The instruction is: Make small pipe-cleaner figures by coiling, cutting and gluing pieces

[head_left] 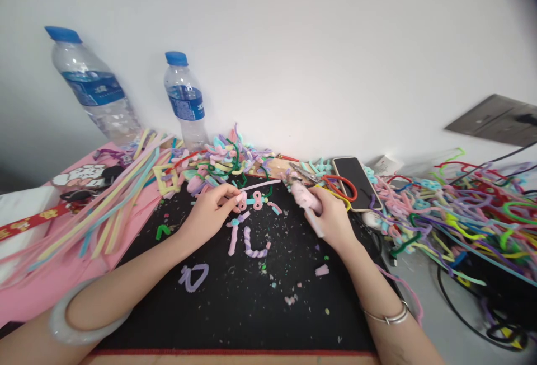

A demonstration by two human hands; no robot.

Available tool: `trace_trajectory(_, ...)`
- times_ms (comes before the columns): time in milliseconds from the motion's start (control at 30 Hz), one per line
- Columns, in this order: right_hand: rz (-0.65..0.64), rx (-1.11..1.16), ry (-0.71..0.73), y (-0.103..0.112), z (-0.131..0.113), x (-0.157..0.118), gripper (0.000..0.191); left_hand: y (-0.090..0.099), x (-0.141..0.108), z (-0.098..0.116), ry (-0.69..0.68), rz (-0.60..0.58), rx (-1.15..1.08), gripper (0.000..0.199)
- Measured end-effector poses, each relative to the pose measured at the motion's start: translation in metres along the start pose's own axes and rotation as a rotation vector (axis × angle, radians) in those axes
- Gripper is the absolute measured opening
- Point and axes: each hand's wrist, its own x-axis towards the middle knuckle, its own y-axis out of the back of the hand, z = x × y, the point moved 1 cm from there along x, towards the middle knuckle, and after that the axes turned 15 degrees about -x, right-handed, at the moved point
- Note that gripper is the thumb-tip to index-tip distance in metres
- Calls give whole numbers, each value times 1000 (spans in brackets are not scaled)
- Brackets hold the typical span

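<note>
While both hands grip, left (210, 211) a pipe cleaner (260, 186), right (333, 219) scissors (304, 194), bottles (184, 99) stand capped.

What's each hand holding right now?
Left hand: closed, pinching a pink pipe cleaner.
Right hand: closed around pink-handled scissors.

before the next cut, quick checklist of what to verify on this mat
1. Left hand pinching the pink stem: ok.
2. Right hand gripping the pink-handled scissors: ok.
3. Scissor blades open or shut: cannot tell.
4. Stem between the blades: not ok, its end lies short of them.
5. Finished twisted pieces apart from the blades: ok.
6. Phone free of clutter: not ok, a red loop lies on it.
</note>
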Motion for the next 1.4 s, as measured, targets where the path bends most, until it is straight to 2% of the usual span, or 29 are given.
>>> trace_trajectory(100,10,203,-97,0,10,1,22,2,1,-3,32,-1,-21,21)
trace_trajectory(200,-16,331,-224,-3,16,1,33,3,1,-5,51,13,-36,23)
trace_trajectory(267,-27,390,-258,-4,17,2,36,3,1,-6,47,23,-38,23)
trace_trajectory(467,124,406,-386,-6,20,3,27,0,0,-5,28,2,-61,21)
trace_trajectory(567,153,575,-412,-6,20,3,27,-1,1,-3,30,3,-67,20)
trace_trajectory(633,94,758,-400,-5,17,3,30,-1,0,-2,28,7,-74,20)
trace_trajectory(700,-28,897,-375,-2,12,2,33,0,0,-1,25,14,-80,20)
trace_trajectory(833,-313,957,-404,2,0,-2,38,0,-1,0,25,25,-76,21)
trace_trajectory(933,-453,1013,-428,0,-5,-4,37,0,-1,-1,27,22,-76,21)
trace_trajectory(1100,-467,1164,-464,-6,-7,-4,29,0,-1,0,19,28,-76,21)
trace_trajectory(1333,-489,1242,-467,-8,-5,-3,30,1,-1,0,16,31,-85,20)
trace_trajectory(1400,-457,1254,-439,-8,-5,-2,33,1,-1,0,11,35,-92,20)
